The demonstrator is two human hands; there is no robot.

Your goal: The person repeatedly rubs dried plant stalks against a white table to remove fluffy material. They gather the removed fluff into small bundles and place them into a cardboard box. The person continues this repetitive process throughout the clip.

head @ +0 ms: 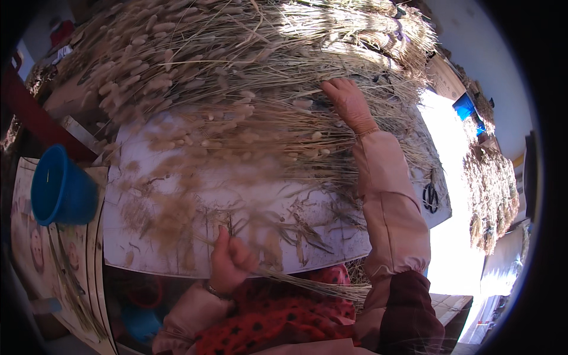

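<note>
My left hand [233, 259] is closed around a thin bunch of dried grass stalks [315, 286] at the near edge of a white tabletop [346, 248]. The stems run out to the right across my lap, while the fluffy heads to the left are blurred. Farther off, my right hand [348, 102] rests among the stems of a large heap of dried bunny-tail grass [248, 62]. Its fingertips are partly hidden by the stalks, so I cannot tell whether it grips any. Loose leaf scraps [310, 233] litter the tabletop between the hands.
Black-handled scissors [430, 198] lie at the table's right edge. To the left, a blue bucket [84, 195] stands on a printed board [26, 248] beside loose stalks [73, 284]. Tied bundles [390, 26] lie at the back, near a cardboard box [443, 80]. Another blue container [141, 323] sits below the table.
</note>
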